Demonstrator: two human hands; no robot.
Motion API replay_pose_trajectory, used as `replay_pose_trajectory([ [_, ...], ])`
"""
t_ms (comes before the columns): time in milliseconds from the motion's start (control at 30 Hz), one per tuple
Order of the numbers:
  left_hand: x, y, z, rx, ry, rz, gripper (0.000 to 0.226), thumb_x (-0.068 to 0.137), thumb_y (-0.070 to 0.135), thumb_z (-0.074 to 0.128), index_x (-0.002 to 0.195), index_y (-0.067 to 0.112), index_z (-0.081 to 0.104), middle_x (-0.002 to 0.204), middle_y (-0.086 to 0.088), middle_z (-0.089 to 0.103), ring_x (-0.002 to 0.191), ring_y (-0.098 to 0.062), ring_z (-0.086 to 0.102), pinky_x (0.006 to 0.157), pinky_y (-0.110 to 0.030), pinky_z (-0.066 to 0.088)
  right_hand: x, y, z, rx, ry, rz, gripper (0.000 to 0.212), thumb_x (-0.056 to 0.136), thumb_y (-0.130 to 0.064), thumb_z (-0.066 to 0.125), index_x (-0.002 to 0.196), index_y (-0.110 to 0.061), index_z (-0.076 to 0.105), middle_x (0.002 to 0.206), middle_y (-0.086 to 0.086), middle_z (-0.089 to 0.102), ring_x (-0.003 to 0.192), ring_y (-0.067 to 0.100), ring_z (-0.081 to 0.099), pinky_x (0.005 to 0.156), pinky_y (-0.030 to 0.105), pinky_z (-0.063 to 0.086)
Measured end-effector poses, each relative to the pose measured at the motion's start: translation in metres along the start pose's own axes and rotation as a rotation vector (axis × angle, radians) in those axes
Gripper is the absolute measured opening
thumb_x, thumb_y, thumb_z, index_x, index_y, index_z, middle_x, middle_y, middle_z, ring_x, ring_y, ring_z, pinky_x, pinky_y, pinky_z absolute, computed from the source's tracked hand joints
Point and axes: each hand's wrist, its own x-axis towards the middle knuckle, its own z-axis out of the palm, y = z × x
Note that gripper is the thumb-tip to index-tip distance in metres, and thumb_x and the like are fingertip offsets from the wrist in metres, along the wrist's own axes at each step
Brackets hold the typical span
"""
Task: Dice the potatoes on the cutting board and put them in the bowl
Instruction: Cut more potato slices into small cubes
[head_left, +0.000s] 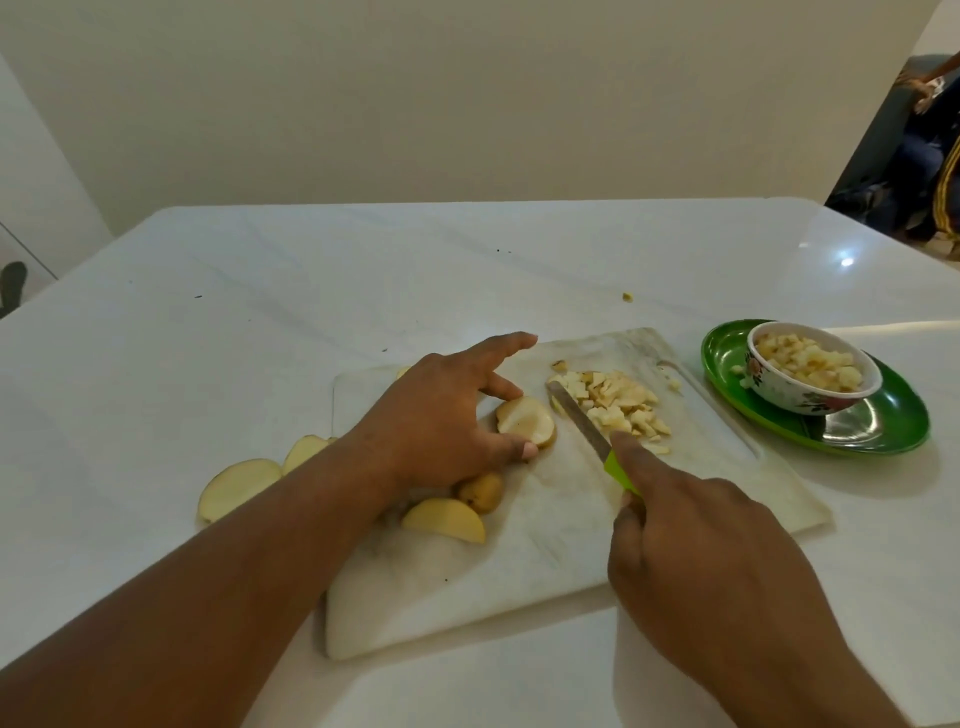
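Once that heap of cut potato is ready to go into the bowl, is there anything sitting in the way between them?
Nothing visible blocks the way. The diced potato pile lies on the cutting board, and the bowl stands on the green plate just past the board's right edge. Between them are only bare board and the plate's rim. The knife lies on the pile's other side.

A green plate (893, 415) sits at the right on the white tabletop (260, 322); a seated person (930, 156) far right.

One bowl (813, 375), one knife (587, 423)
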Motion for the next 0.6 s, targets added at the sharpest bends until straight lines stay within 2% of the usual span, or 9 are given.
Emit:
replay_pose_trajectory([
  [100, 0.001, -0.001, 0.000, 0.008, -0.001, 0.000, 0.098, 0.072, 0.061, 0.084, 0.149, 0.061, 0.024, 0.124, 0.030, 0.066, 0.112, 0.005, 0.047, 0.088, -0.016, 0.038, 0.005, 0.005, -0.005, -0.002, 0.032, 0.034, 0.065, 0.095, -0.026, 0.037, 0.155, -0.040, 0.018, 0.088, -0.004, 0.061, 0.071, 0.010, 0.053, 0.066, 0.032, 0.049],
  [200, 0.002, -0.003, -0.001, 0.024, -0.005, -0.007, 0.100, 0.071, 0.064, 0.084, 0.151, 0.060, 0.023, 0.124, 0.031, 0.066, 0.119, 0.002, 0.050, 0.092, -0.019, 0.038, 0.002, -0.001, -0.010, 0.042, 0.034, 0.006, 0.066, 0.094, -0.028, 0.036, 0.153, -0.047, 0.013, 0.083, -0.004, 0.060, 0.068, 0.010, 0.054, 0.062, 0.030, 0.048],
  [300, 0.002, -0.004, -0.003, 0.038, 0.003, -0.018, 0.101, 0.071, 0.064, 0.084, 0.153, 0.057, 0.025, 0.124, 0.029, 0.067, 0.128, -0.004, 0.054, 0.100, -0.022, 0.038, -0.002, -0.014, -0.009, 0.042, 0.011, -0.054, 0.071, 0.092, -0.030, 0.036, 0.153, -0.050, 0.006, 0.088, -0.006, 0.061, 0.071, 0.010, 0.054, 0.062, 0.028, 0.046],
  [467, 0.001, -0.002, -0.002, 0.066, 0.011, -0.027, 0.103, 0.072, 0.066, 0.081, 0.154, 0.058, 0.020, 0.128, 0.028, 0.065, 0.131, -0.008, 0.052, 0.105, -0.028, 0.039, 0.003, -0.018, -0.004, 0.050, -0.006, -0.069, 0.071, 0.089, -0.031, 0.037, 0.153, -0.049, 0.011, 0.095, -0.009, 0.061, 0.077, 0.012, 0.055, 0.064, 0.029, 0.047],
  [600, 0.002, 0.003, 0.001, 0.071, 0.033, -0.041, 0.110, 0.071, 0.062, 0.085, 0.153, 0.060, 0.012, 0.126, 0.029, 0.067, 0.130, -0.011, 0.055, 0.104, -0.029, 0.040, 0.005, -0.024, -0.009, 0.005, -0.041, -0.078, 0.073, 0.089, -0.028, 0.039, 0.154, -0.045, 0.011, 0.089, -0.007, 0.050, 0.076, 0.012, 0.052, 0.061, 0.027, 0.041],
])
